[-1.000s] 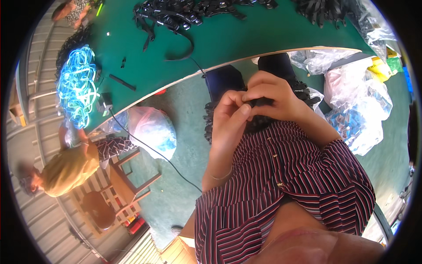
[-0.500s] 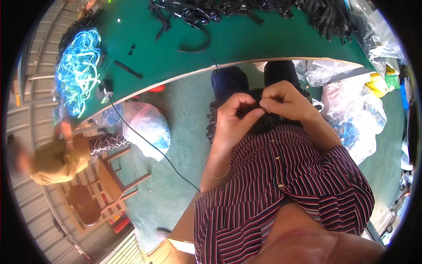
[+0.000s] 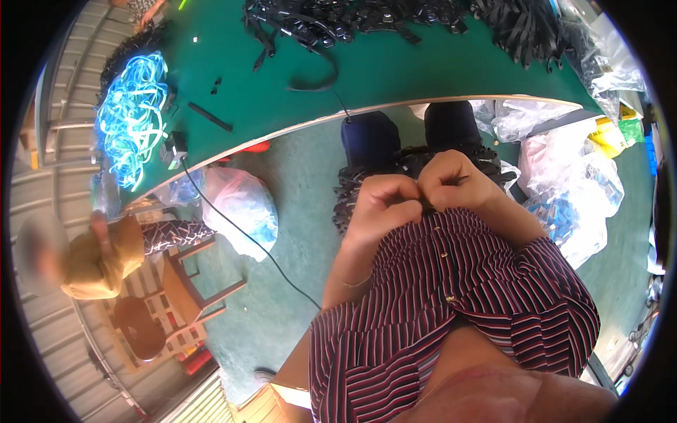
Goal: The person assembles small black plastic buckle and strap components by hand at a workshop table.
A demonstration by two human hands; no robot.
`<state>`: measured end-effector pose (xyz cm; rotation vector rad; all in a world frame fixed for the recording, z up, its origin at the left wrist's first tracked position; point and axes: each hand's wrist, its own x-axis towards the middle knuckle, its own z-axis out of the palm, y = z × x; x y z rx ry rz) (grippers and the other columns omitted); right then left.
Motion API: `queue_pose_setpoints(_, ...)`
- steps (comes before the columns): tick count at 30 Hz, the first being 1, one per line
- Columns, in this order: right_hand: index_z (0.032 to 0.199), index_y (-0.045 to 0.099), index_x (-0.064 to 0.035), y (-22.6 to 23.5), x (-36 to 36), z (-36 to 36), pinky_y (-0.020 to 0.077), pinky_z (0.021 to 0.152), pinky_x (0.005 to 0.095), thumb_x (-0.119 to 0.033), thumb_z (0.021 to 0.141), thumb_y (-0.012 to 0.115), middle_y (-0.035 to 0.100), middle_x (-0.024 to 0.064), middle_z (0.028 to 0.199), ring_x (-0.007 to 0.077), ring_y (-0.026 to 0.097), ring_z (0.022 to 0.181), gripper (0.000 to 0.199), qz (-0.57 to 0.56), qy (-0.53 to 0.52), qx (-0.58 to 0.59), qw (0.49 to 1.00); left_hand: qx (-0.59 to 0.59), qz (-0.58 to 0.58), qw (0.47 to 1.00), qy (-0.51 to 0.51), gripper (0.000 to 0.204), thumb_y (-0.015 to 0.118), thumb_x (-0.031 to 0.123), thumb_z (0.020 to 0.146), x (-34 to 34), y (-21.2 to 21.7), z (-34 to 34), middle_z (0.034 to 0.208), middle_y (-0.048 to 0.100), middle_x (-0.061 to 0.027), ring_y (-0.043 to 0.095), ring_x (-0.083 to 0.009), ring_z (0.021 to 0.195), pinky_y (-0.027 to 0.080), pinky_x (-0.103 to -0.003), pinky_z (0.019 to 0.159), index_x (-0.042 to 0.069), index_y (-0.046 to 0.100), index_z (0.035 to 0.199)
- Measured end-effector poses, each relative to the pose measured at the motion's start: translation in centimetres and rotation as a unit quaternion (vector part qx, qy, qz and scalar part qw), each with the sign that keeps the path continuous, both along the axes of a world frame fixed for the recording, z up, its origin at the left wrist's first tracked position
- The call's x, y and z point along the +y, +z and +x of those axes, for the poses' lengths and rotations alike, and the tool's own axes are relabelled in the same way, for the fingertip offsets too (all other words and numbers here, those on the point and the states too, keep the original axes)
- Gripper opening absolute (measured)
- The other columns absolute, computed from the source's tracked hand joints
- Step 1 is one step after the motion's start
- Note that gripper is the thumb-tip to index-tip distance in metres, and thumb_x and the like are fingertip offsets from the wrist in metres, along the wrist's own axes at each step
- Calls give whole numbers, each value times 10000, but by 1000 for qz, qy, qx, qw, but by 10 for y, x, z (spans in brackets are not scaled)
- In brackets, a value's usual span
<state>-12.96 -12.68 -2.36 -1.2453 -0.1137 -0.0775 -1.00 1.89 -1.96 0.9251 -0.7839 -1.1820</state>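
Note:
Above my lap, my left hand [image 3: 385, 206] and my right hand [image 3: 457, 183] meet with thumbs and fingers pinched together. Something small and dark shows between the fingertips, too hidden to make out. Beneath and beyond the hands, a pile of black strap-like pieces [image 3: 347, 189] lies across my lap, partly covered by my hands and forearms.
A green table [image 3: 275, 106] curves ahead, bearing heaped black straps with buckles [image 3: 338, 20], bundled black straps [image 3: 525, 32], blue cords [image 3: 132, 116], a black bar [image 3: 210, 116] and a small box [image 3: 173, 150] with a cable. Plastic bags [image 3: 243, 211] stand below. A co-worker [image 3: 102, 261] sits left.
Both hands have come down and closer to my body, and now hide more of the fingertips' contents. The co-worker's head has shifted slightly.

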Motion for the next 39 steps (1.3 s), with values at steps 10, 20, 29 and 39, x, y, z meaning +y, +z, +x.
queue_pose_setpoints(10,770,547,-14,13,3,8,340,521,212,-52,758,632,524,10,716,73,431,576,94,46,-159,9,986,90,100,988,81,237,625,230,783,-11,6,0,603,557,-47,454,-58,473,310,-173,416,3,565,752)
queue_pose_setpoints(20,967,604,-27,12,-8,11,396,575,197,26,718,671,519,66,880,115,513,759,263,-186,-248,-111,944,-92,111,986,80,241,516,242,895,-12,14,9,723,554,-14,476,-64,650,377,-194,585,6,563,902)
queue_pose_setpoints(29,963,594,-13,-12,-3,10,396,627,201,8,733,662,543,46,893,93,525,754,241,-107,-238,-127,957,19,74,995,66,252,520,256,895,-5,9,8,718,556,-22,461,-64,621,363,-186,560,8,566,910)
queue_pose_setpoints(39,967,590,-29,2,4,19,392,563,197,1,718,677,550,45,867,89,515,724,266,-247,-313,-141,906,332,-57,932,138,225,603,210,851,-4,-16,2,880,579,-53,521,-116,697,415,-219,627,52,554,1004)
